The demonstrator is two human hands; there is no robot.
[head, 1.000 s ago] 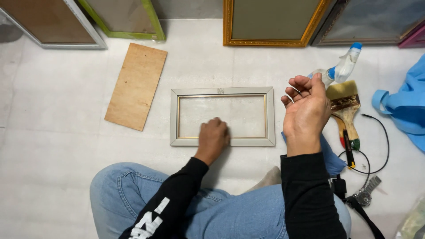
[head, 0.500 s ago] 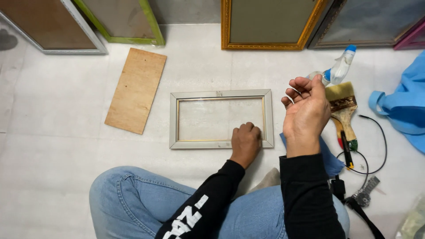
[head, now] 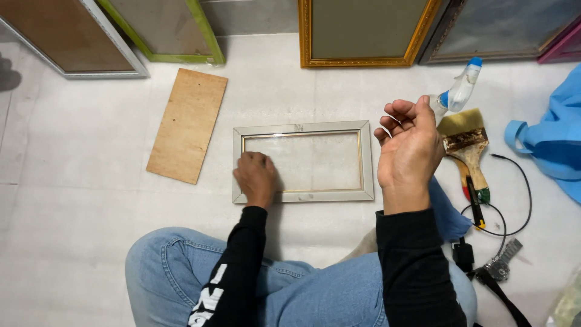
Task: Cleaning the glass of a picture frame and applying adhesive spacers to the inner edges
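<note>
While the person sits on the white floor (head: 72,200) with jeans-clad legs nearest the camera, the left hand (head: 256,177) rests fingers-down on the lower left corner of a small grey picture frame (head: 302,128), its grip loosely curled and pressing on the frame rather than clamped round it. That frame lies flat just beyond the knees, its long axis running left to right, with clear glass inside. Raised above the frame's right end and not touching it, the right hand (head: 410,151) has its fingers curled in toward the palm; whether this grip holds anything cannot be told. Right of that hand lie a blue cloth (head: 448,215), a paintbrush (head: 467,151) and a spray bottle (head: 461,91). Left of the frame lies a brown board (head: 187,124), tilted slightly. Farthest off, larger frames (head: 363,30) lean along the wall.
</note>
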